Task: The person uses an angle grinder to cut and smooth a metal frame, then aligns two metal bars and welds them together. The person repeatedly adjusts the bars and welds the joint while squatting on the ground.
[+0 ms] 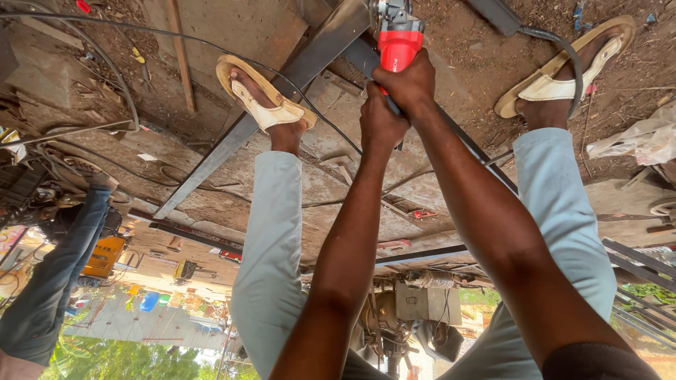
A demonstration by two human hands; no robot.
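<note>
Both of my arms reach to the top of the view, where they hold a red angle grinder. My right hand wraps the red body, and my left hand grips just behind it. The grinder's head touches a long grey steel bar that lies slanted on the dirt floor. My feet, in tan sandals, stand on either side of the bar, with my light blue trouser legs beside my arms.
The view is upside down, with ground above and sky below. Black cables run across the floor. Another person's jeans leg is at the left, near a yellow machine. More steel bars and a crumpled plastic bag lie around.
</note>
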